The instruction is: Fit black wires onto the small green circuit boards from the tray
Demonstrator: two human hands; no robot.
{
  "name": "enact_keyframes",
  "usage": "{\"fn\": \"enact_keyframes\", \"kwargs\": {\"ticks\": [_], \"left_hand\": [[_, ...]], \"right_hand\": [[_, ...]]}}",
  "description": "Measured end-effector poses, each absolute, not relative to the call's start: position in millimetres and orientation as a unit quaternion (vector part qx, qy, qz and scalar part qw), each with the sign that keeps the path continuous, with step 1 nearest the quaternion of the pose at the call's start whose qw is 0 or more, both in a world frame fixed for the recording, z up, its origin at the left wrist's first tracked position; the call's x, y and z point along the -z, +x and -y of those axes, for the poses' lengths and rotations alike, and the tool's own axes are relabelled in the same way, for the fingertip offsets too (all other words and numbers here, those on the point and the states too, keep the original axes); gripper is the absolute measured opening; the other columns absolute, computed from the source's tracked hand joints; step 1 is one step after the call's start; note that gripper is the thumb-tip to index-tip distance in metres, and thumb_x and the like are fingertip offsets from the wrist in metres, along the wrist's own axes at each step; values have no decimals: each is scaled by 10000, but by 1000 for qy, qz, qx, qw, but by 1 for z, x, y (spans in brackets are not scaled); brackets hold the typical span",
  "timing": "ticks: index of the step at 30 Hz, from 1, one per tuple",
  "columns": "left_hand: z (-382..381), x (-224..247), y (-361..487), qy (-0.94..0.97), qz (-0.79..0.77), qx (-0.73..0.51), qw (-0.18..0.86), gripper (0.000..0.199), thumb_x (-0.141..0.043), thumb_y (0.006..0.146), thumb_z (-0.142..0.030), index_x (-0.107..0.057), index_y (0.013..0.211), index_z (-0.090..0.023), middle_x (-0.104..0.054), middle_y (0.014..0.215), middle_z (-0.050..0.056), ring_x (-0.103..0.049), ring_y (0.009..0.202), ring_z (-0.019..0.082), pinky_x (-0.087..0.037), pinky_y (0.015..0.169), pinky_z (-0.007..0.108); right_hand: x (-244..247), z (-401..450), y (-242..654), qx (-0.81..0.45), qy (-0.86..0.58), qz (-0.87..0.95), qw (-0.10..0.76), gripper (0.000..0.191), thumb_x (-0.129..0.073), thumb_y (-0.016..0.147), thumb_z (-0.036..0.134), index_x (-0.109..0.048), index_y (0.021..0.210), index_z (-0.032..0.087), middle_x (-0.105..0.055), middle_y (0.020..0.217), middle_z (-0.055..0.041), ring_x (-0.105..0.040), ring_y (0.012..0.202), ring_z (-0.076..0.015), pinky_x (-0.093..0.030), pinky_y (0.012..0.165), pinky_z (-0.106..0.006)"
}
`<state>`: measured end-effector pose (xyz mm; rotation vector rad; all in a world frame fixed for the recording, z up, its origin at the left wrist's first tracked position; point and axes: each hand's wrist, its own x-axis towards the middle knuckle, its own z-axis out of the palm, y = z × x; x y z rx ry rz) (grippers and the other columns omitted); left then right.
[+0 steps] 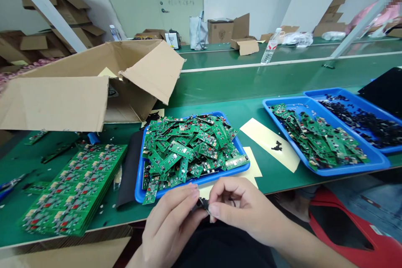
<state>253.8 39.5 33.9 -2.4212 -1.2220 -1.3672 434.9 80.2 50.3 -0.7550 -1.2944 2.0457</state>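
Observation:
Just in front of my body, my left hand [176, 222] and my right hand [241, 207] meet at a small dark piece [204, 204]. The left fingers and thumb close around one side of it. My right thumb and index finger pinch its other side. Fingers cover most of the piece, so its exact kind does not show. Right behind my hands stands a blue tray [137, 184] heaped with small green circuit boards [188, 146]. Pale yellow paper sheets [256, 169] lie under and beside the tray's right end.
To the left are stacked circuit board panels [78, 184], pliers [12, 184] and a large open carton [56, 100]. On the right stand a tray of boards [320, 138] and a tray of black pieces [364, 121]. A yellow sheet [260, 134] carries black bits. A bottle [270, 48] stands behind.

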Motion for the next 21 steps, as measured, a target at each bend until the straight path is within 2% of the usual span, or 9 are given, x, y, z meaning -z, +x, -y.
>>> {"fn": "enact_keyframes", "kwargs": {"ticks": [4,7,9,12,14,19,21], "left_hand": [[-41,-34,256,-788,405,463,14,185,-628,817,-127,-616,1001,-116,-697,894,69,-697,839,176,-599,740,252],[-42,-32,256,-785,407,466,4,235,-631,805,-93,-609,1038,-120,-695,905,74,-690,856,178,-592,755,259],[-43,-29,257,-783,409,468,-7,268,-628,807,-86,-593,1070,-127,-680,930,75,-676,879,172,-584,771,259],[-43,-23,259,-767,416,485,-49,305,-621,820,-104,-570,1117,-147,-657,976,73,-651,912,163,-567,804,257],[-42,-20,261,-744,424,508,-90,315,-617,825,-117,-569,1133,-165,-649,994,67,-637,922,158,-559,816,248],[-39,-17,268,-672,423,570,-212,374,-633,806,-104,-582,1150,-240,-622,999,27,-622,934,134,-560,804,195],[-37,-18,272,-637,434,581,-260,409,-620,809,-96,-578,1169,-284,-604,1009,12,-631,932,120,-560,789,168]], "right_hand": [[-56,-80,441,-689,-312,596,269,88,-573,838,242,-540,784,182,-500,669,45,-454,601,-95,-377,571,-213],[-57,-81,444,-624,-335,657,257,46,-521,863,205,-527,819,194,-473,777,25,-458,639,-99,-391,579,-216],[-55,-82,443,-647,-332,639,251,55,-520,873,237,-521,836,197,-471,784,24,-473,603,-89,-411,549,-206],[-49,-83,439,-740,-312,545,240,160,-590,840,329,-525,810,186,-495,661,45,-476,498,-74,-421,472,-182],[-46,-83,436,-768,-303,502,257,208,-648,797,350,-534,778,176,-528,640,39,-501,496,-73,-446,482,-182],[-43,-79,434,-751,-314,477,332,258,-678,766,225,-530,976,200,-567,672,59,-555,527,-73,-468,522,-180],[-43,-78,435,-726,-323,510,330,156,-637,790,204,-569,930,196,-586,683,46,-578,580,-83,-472,569,-188]]}}
